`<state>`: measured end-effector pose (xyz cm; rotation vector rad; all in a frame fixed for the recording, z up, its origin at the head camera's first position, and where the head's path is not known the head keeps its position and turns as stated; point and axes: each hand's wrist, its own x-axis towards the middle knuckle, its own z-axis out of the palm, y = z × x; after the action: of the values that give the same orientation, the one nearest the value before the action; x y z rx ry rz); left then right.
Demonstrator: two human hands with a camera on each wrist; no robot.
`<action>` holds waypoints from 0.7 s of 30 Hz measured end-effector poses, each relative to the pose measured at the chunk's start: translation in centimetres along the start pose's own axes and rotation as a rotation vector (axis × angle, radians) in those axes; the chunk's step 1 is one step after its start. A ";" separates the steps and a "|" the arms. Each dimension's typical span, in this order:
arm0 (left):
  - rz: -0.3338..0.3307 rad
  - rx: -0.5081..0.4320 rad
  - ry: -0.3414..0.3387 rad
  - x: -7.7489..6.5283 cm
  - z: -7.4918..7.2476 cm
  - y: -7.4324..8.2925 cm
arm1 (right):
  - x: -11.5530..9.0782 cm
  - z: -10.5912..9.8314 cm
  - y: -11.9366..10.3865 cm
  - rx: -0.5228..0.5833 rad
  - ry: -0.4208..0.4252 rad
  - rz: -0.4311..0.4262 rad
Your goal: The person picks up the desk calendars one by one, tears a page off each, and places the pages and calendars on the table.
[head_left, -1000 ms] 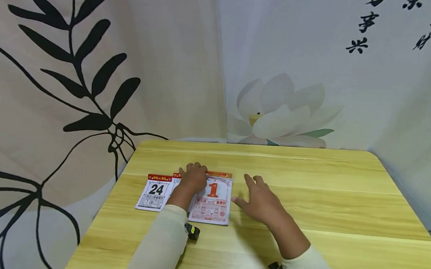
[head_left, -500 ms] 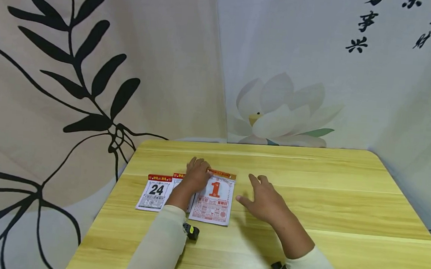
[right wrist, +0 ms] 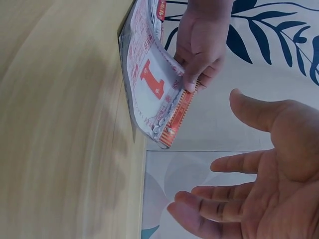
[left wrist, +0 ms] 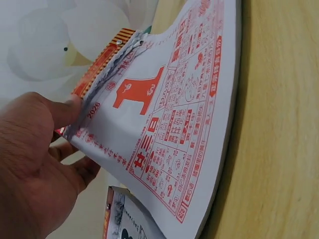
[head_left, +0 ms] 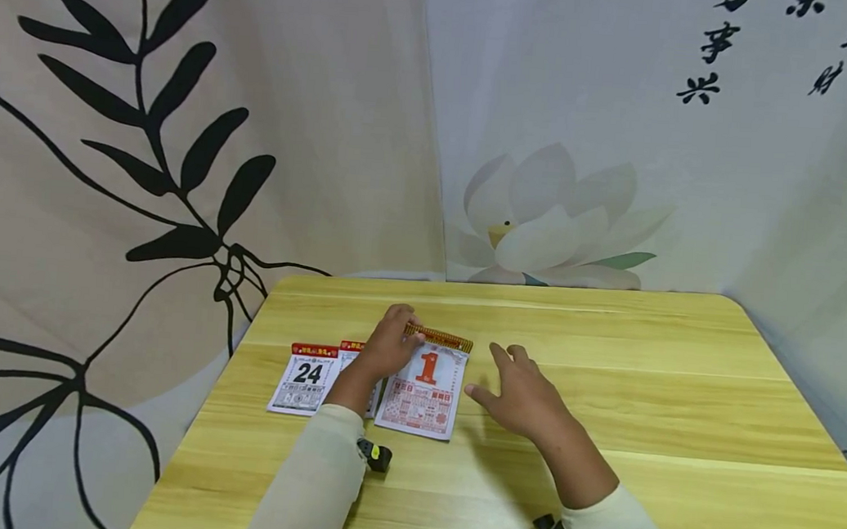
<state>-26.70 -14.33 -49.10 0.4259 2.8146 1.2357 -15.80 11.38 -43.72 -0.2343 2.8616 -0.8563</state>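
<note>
A tear-off calendar [head_left: 425, 392] with a large red 1 and a red-and-gold top strip is tilted up, its top edge raised off the table. My left hand [head_left: 391, 346] pinches its upper left corner, thumb over the strip and fingers beneath. In the left wrist view the calendar's pages [left wrist: 149, 114] bow, with the lower edge down at the wood. My right hand [head_left: 525, 396] hovers to the right of it, fingers apart, touching nothing. In the right wrist view that hand's palm [right wrist: 279, 184] shows with the thumb spread.
A smaller calendar [head_left: 305, 381] showing 24 lies at the left of the wooden table [head_left: 607, 376]. Another red-topped calendar [head_left: 348, 353] sits beside it, mostly hidden by my left arm. Printed curtains [head_left: 559, 217] hang behind the table.
My left hand has lifted the calendar's top edge and turned it slightly clockwise, shifting it right. My right hand has drawn a little to the right, staying spread.
</note>
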 end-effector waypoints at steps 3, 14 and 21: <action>0.024 -0.023 0.005 -0.1 0.0 0.2 | -0.1 0.0 0.0 0.002 -0.004 -0.002; -0.007 -0.172 -0.041 -0.4 0.1 0.5 | -0.2 -0.2 -0.1 -0.004 0.002 -0.001; 0.013 -0.245 -0.048 -0.4 0.2 0.7 | -0.1 -0.1 0.0 -0.004 0.005 -0.004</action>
<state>-26.10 -13.85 -48.77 0.4534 2.5804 1.5266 -15.67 11.47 -43.62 -0.2390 2.8685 -0.8527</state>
